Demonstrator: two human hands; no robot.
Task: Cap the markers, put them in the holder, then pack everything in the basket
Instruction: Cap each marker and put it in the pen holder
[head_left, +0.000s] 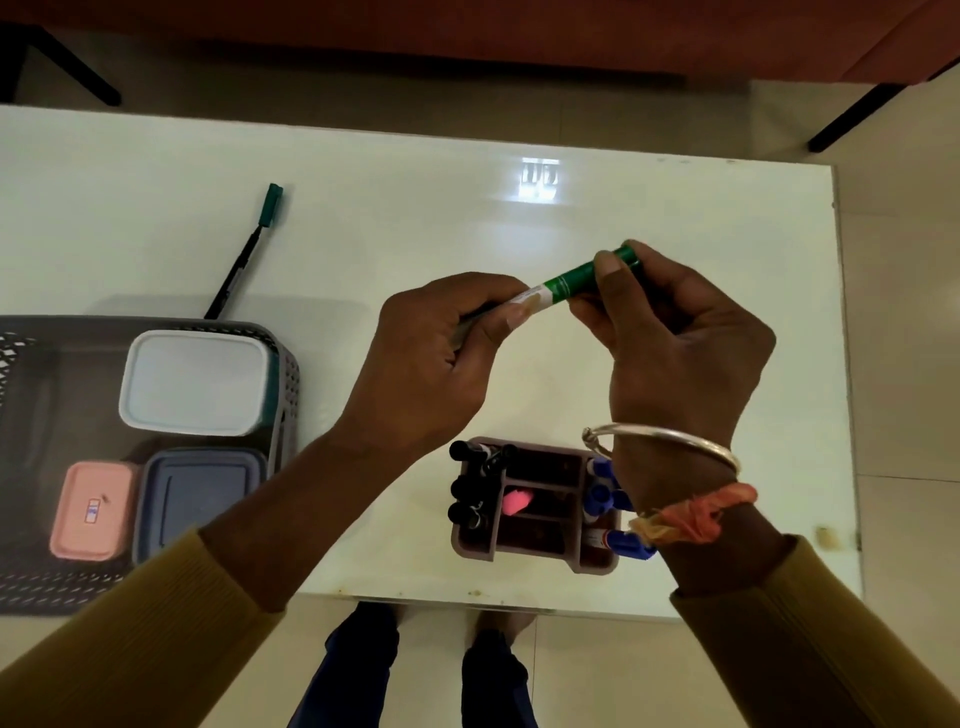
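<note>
Above the middle of the white table I hold a green marker with both hands. My left hand grips its white barrel. My right hand pinches its green cap end. Below them stands the mauve holder, with black markers in its left slots, blue markers in its right slots and a pink thing in the middle. A thin black pen with a teal cap lies at the far left. The dark mesh basket sits at the left edge.
Inside the basket lie a white box, a pink box and a blue-grey box. The table's near edge runs just below the holder, with my legs beneath it. Dark chair or table legs stand on the floor beyond the far edge.
</note>
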